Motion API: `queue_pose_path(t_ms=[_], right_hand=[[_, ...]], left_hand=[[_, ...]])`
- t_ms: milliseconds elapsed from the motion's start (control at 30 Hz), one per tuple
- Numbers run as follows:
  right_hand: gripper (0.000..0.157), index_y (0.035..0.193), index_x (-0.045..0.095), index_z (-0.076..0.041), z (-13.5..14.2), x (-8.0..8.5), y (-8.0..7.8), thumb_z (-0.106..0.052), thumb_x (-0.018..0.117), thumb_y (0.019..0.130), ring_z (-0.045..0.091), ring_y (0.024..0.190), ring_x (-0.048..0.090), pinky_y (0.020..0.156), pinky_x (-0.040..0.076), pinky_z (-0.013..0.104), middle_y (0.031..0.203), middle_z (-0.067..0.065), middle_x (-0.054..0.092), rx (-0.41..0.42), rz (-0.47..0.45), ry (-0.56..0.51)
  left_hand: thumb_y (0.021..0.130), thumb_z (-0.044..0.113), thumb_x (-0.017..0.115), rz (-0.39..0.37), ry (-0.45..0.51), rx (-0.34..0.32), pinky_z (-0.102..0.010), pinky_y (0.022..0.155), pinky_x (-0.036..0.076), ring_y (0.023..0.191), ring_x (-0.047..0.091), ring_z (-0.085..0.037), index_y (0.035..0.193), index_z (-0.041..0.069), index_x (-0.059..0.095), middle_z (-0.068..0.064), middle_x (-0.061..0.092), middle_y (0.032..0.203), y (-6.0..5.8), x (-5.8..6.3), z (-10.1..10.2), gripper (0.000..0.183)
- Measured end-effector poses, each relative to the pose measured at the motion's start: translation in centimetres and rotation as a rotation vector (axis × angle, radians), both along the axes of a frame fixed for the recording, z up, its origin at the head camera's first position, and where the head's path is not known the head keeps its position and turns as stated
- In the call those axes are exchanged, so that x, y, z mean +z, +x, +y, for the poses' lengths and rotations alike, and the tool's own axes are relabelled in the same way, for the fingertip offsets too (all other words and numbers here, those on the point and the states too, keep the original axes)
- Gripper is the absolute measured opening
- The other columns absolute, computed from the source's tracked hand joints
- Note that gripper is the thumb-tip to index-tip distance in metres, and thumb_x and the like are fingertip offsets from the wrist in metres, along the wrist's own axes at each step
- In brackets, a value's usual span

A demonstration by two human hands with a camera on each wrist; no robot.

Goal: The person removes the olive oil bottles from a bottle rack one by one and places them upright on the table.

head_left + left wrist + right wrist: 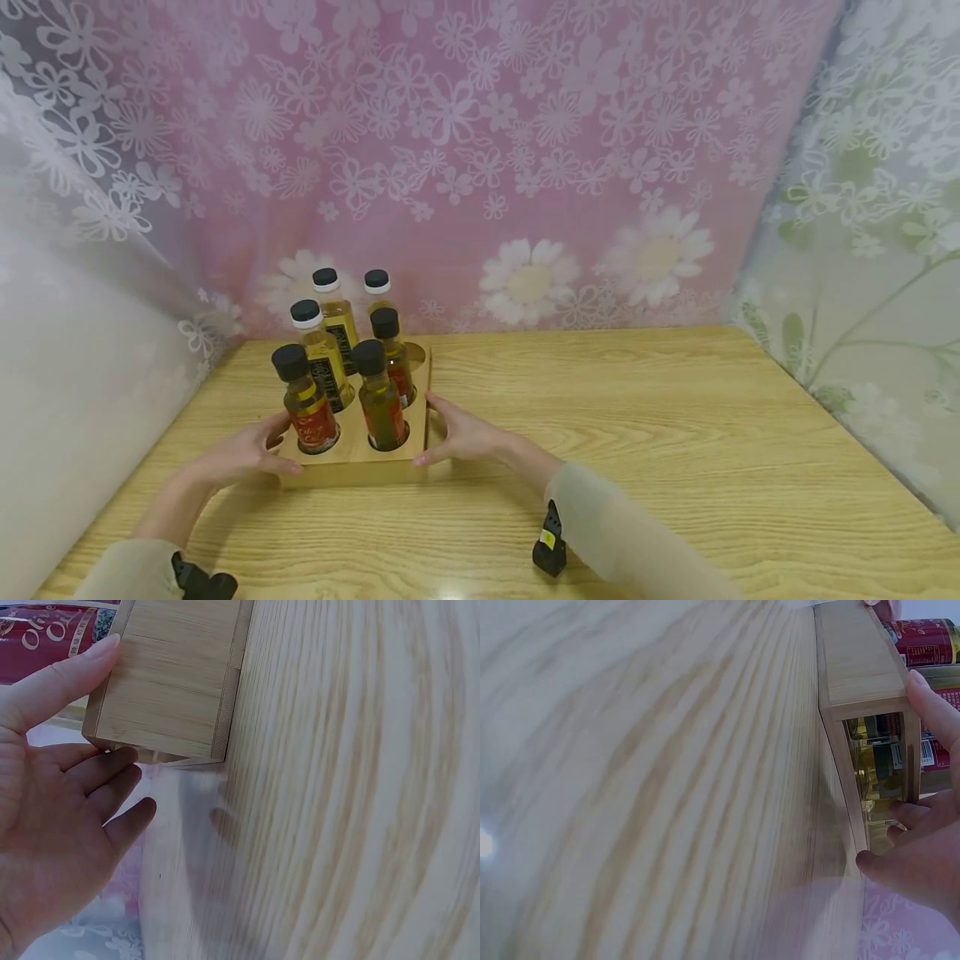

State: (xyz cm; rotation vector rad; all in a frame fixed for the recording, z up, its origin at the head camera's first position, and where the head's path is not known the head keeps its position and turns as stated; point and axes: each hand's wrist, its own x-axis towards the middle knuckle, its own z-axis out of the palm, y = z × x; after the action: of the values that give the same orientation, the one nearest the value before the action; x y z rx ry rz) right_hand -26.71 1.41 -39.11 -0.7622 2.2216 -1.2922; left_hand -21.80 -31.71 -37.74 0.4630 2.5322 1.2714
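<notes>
A low wooden bottle rack point(352, 475) stands at the left of the table, with several bottles upright in its round holes. In front are an olive oil bottle point(313, 427) and a red-labelled bottle point(384, 417), both black-capped. My left hand point(243, 454) grips the rack's front left corner, its thumb point(90, 664) on the top front edge and fingers at the side. At the opposite corner, my right hand point(465, 433) holds the rack between thumb and fingers. Some of its fingers reach the open side, where bottle bottoms show in the right wrist view.
Behind the front pair stand bottles with white-and-black caps, such as a yellow oil bottle point(324, 371). One bare hole point(414, 354) shows at the rack's back right corner. The wooden table point(637, 433) meets a pink flowered curtain point(480, 167) at the back, with pale curtains at both sides.
</notes>
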Motion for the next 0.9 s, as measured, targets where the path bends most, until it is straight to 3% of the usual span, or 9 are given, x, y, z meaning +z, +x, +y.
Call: queue_pose_path(t_ms=[233, 400, 700, 900], right_hand=[[0.103, 0.15, 0.006, -0.008, 1.8, 0.1, 0.1, -0.021, 0.077, 0.077, 0.03, 0.139, 0.01, 0.109, 0.017, 0.048, 0.154, 0.012, 0.009, -0.013, -0.003, -0.001], [0.104, 0.15, 0.004, -0.009, 3.3, 0.2, 0.1, -0.021, 0.077, 0.077, 0.03, 0.139, 0.011, 0.109, 0.019, 0.049, 0.154, 0.012, 0.008, -0.004, -0.031, -0.019], [0.105, 0.15, 0.004, -0.007, 5.6, 0.2, -0.2, -0.02, 0.078, 0.076, 0.033, 0.139, 0.012, 0.108, 0.017, 0.052, 0.154, 0.012, 0.007, 0.02, -0.007, -0.052], [0.104, 0.15, 0.008, -0.006, 7.4, 0.5, 0.1, -0.025, 0.078, 0.076, 0.034, 0.138, 0.012, 0.107, 0.018, 0.053, 0.153, 0.016, 0.012, -0.007, 0.027, 0.01]], left_hand=[[0.077, 0.021, 0.073, -0.019, -0.005, -0.018, -0.061, 0.099, 0.026, 0.124, 0.02, -0.059, 0.141, -0.016, 0.009, -0.039, 0.011, 0.143, -0.4, 0.2, 1.3, 0.098], [0.076, 0.023, 0.074, -0.052, -0.004, -0.015, -0.062, 0.1, 0.023, 0.127, 0.016, -0.058, 0.143, -0.013, 0.009, -0.036, 0.009, 0.145, -0.7, 0.4, 2.5, 0.1], [0.075, 0.026, 0.075, -0.033, -0.036, -0.031, -0.064, 0.1, 0.021, 0.128, 0.017, -0.056, 0.145, -0.009, 0.012, -0.032, 0.014, 0.147, -1.2, 0.8, 4.5, 0.101], [0.075, 0.028, 0.076, -0.018, -0.052, -0.048, -0.063, 0.1, 0.022, 0.129, 0.019, -0.054, 0.145, -0.008, 0.013, -0.031, 0.017, 0.146, -1.5, 0.7, 5.9, 0.101]])
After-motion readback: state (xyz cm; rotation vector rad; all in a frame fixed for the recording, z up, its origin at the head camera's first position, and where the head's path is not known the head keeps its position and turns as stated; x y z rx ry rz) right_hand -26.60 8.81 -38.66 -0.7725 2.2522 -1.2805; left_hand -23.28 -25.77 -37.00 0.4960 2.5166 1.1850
